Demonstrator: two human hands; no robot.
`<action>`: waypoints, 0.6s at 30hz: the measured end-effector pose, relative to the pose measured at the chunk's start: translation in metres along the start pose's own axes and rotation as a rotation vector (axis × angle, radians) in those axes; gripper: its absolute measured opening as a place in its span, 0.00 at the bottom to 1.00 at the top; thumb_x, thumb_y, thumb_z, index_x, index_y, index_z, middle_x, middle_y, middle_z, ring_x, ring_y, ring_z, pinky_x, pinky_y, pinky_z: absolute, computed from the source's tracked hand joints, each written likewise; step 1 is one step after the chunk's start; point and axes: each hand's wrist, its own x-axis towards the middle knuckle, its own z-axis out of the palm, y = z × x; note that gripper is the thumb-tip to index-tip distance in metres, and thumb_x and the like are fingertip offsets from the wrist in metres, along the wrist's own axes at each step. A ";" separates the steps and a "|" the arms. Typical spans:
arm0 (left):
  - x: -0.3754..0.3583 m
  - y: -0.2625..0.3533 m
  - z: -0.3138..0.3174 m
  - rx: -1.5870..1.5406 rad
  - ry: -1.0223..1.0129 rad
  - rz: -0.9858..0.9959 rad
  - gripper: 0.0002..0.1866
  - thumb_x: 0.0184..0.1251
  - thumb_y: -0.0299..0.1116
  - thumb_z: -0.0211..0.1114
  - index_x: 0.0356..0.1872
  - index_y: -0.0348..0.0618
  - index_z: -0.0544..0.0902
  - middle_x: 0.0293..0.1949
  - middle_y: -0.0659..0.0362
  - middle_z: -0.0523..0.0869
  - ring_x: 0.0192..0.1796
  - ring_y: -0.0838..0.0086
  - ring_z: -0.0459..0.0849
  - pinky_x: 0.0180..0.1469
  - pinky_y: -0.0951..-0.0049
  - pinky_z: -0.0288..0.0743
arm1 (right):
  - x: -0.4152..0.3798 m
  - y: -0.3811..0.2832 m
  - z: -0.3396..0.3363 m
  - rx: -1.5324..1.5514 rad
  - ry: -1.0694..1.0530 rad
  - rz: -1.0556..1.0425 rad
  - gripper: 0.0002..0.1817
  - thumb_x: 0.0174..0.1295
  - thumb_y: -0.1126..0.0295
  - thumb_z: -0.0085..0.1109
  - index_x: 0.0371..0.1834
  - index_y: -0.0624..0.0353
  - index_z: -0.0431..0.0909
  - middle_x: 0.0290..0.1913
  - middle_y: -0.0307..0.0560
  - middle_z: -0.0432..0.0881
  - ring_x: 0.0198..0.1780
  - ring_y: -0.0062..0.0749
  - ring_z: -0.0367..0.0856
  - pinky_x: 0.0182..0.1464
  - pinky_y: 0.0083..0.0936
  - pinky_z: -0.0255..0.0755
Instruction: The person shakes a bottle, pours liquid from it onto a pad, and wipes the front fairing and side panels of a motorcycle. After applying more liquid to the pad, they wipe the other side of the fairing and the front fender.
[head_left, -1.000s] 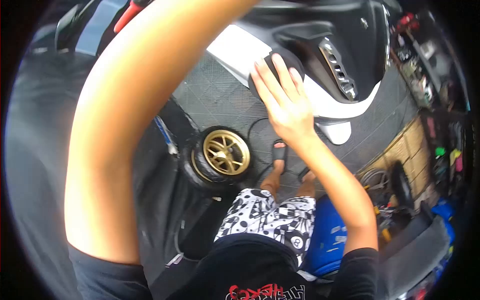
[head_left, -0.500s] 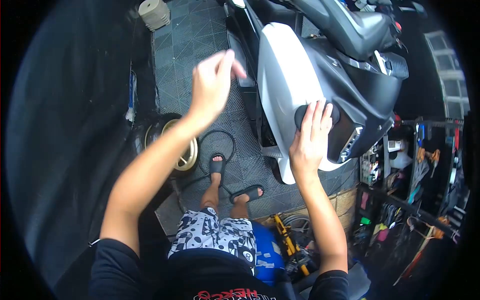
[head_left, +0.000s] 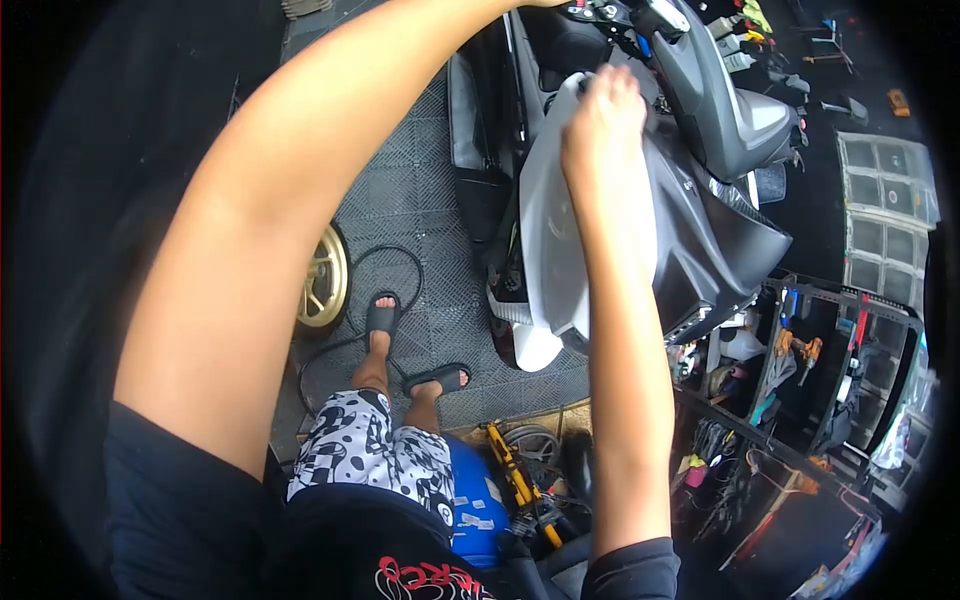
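Observation:
A scooter with a silver-white side panel (head_left: 555,215) and dark grey bodywork (head_left: 690,230) stands in front of me. My right hand (head_left: 608,115), smeared by motion, lies over the upper end of the white panel. Its fingers press on a dark round pad (head_left: 584,87), and only the edge of that shows. My left arm stretches far forward to the scooter's handlebar area. Just a sliver of my left hand (head_left: 540,3) is in view at the top edge, its fingers cut off by the frame.
A gold wheel (head_left: 325,280) and a black hose (head_left: 420,275) lie on the tiled floor (head_left: 400,200) at left. By my legs are a blue rounded object (head_left: 475,500) and a yellow tool (head_left: 512,470). Shelves (head_left: 800,370) with tools stand at right.
My right hand has slid with the pad from the panel's near end to its far end. My left hand has reached forward to the top edge. The view has shifted.

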 end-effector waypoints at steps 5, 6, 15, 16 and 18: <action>0.006 -0.006 0.010 -0.120 -0.057 -0.120 0.23 0.83 0.48 0.44 0.52 0.45 0.85 0.57 0.47 0.84 0.66 0.52 0.76 0.74 0.43 0.58 | 0.037 -0.007 0.023 -0.186 -0.120 -0.159 0.24 0.68 0.71 0.50 0.63 0.74 0.78 0.70 0.61 0.79 0.72 0.48 0.75 0.74 0.41 0.65; 0.006 -0.003 0.007 -0.181 -0.066 -0.153 0.25 0.84 0.50 0.44 0.53 0.45 0.85 0.58 0.46 0.84 0.67 0.52 0.76 0.75 0.44 0.57 | 0.022 -0.005 0.003 -0.152 -0.082 -0.209 0.26 0.67 0.72 0.51 0.66 0.75 0.76 0.72 0.60 0.76 0.74 0.47 0.73 0.76 0.42 0.63; 0.002 0.003 0.011 -0.424 0.101 -0.191 0.24 0.80 0.55 0.54 0.43 0.43 0.86 0.48 0.50 0.86 0.61 0.55 0.79 0.74 0.42 0.56 | -0.167 -0.020 -0.133 0.063 -0.364 0.179 0.37 0.65 0.79 0.56 0.80 0.62 0.64 0.81 0.58 0.65 0.82 0.52 0.62 0.80 0.53 0.55; 0.002 0.003 0.017 -0.384 0.144 -0.175 0.25 0.80 0.54 0.53 0.43 0.42 0.86 0.48 0.49 0.86 0.62 0.55 0.79 0.74 0.42 0.56 | -0.182 -0.019 -0.132 0.039 -0.369 0.186 0.36 0.65 0.79 0.56 0.80 0.62 0.64 0.81 0.59 0.64 0.82 0.54 0.61 0.80 0.55 0.54; 0.002 0.003 0.026 -0.281 0.265 -0.134 0.26 0.81 0.53 0.52 0.46 0.39 0.86 0.49 0.48 0.86 0.63 0.55 0.78 0.74 0.44 0.55 | -0.189 -0.014 -0.120 -0.016 -0.355 0.161 0.34 0.67 0.78 0.54 0.80 0.64 0.65 0.82 0.60 0.63 0.83 0.58 0.59 0.80 0.57 0.53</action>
